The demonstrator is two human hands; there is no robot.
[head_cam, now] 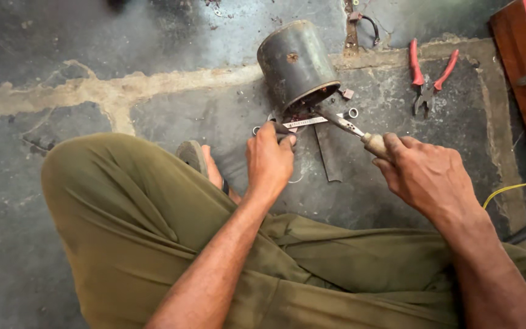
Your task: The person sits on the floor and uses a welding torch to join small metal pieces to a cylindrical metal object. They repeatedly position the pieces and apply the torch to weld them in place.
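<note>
While the left hand pinches a thin pale metal strip beside the dark cylindrical metal housing, the right hand clenches a wooden-handled screwdriver angled into its open end.

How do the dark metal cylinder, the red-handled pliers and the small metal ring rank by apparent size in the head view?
1. Dark metal cylinder, largest.
2. Red-handled pliers.
3. Small metal ring, smallest by far.
</note>
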